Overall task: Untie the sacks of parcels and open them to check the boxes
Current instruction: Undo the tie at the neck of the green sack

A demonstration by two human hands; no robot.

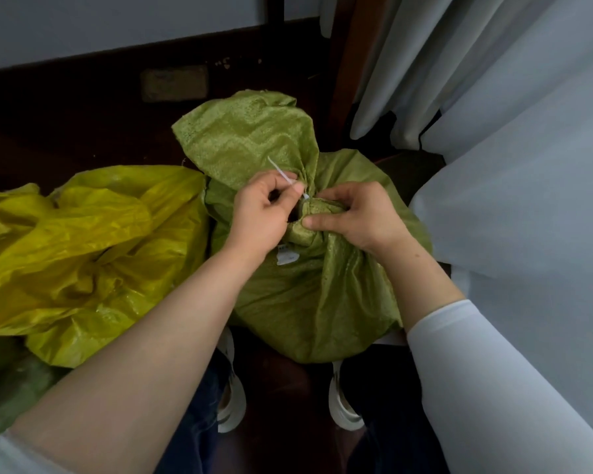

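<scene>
Sack of green woven plastic (315,295), gathered at the neck, stands on the dark floor (65,131) between the person's feet, at the centre of the view. A thin white plastic tie (286,177) cinches the neck, its loose tail pointing toward 11 o'clock. Above the tie the spare mouth of the sack fans out toward 12 o'clock.

The left hand (261,213) is closed in a pinch on the white tie, thumb and forefinger on the strip just beside its lock. The right hand (353,215), at 3 o'clock from the knot, is clamped around the bunched neck, holding it steady. A small white label (286,257) shows on the sack just below the left wrist.

A crumpled yellow woven plastic sack (83,251) lies at 9 o'clock, touching the green one; whether it has been opened I cannot tell. Pale curtains (493,97) hang at 2 o'clock.

The sack is still tied and no boxes are visible. The likely trouble is that this looks like a locking tie: pulling the tail would tighten it rather than free it. Tugging hard could also tear the weave at the neck, or the thin strip could slip from the pinch. If the right hand lets go, the neck may twist and hide the lock.
</scene>
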